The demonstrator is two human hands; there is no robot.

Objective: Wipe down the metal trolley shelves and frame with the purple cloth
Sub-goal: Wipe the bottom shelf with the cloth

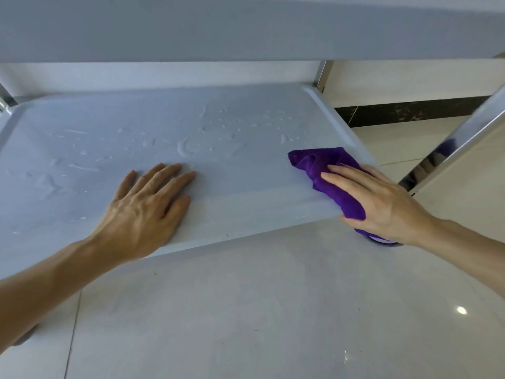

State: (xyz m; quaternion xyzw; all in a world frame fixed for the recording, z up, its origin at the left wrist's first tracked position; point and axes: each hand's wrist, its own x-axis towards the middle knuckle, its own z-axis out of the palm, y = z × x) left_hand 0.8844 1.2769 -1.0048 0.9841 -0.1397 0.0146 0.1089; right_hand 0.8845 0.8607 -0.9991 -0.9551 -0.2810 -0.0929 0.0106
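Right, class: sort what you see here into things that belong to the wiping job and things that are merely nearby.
Belongs to the job:
purple cloth, under the right hand
trolley shelf, with water droplets
left hand, flat on the shelf
frame post

Merely nearby:
floor tiles
dark skirting strip

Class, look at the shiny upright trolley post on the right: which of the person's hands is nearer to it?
Right. The right hand holds the purple cloth at the shelf's right edge, just beside the post. The left hand rests flat mid-shelf, farther away.
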